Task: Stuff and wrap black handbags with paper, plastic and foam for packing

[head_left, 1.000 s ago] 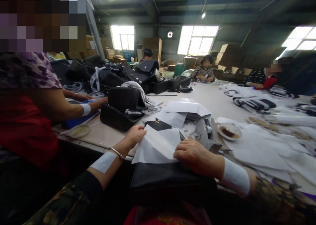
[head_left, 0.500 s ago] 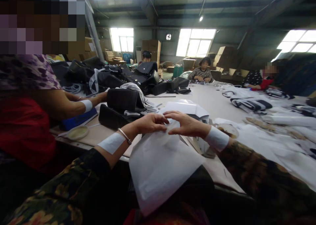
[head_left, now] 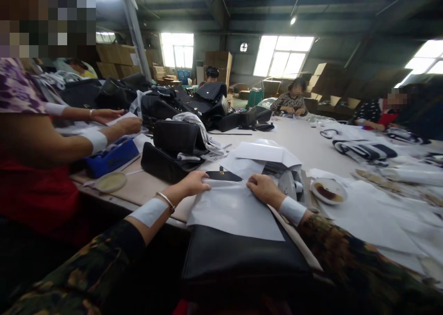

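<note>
A sheet of thin white paper (head_left: 235, 209) lies over a black leather bag (head_left: 242, 257) in front of me. My left hand (head_left: 194, 183) pinches the sheet at its far left corner. At the far right corner my right hand (head_left: 265, 189) is closed on the same sheet, thumb and fingers together. Past the sheet's far edge shows a black flap with a small gold-coloured clasp (head_left: 222, 172). The bag's near end hangs past the table edge toward me, and its underside is lost in shadow.
Black bags (head_left: 180, 137) stand beyond my left hand, with a larger heap behind. White paper sheets (head_left: 259, 152) lie ahead. A dish with brown liquid (head_left: 328, 190) sits right, near a tape dispenser (head_left: 290, 183). At left, a co-worker's hands (head_left: 126, 121) hold paper above a blue box (head_left: 112, 157).
My hands have moved apart from close together and now hold the sheet's two far corners. The sheet has spread flat over the bag. The co-worker at left has picked up paper.
</note>
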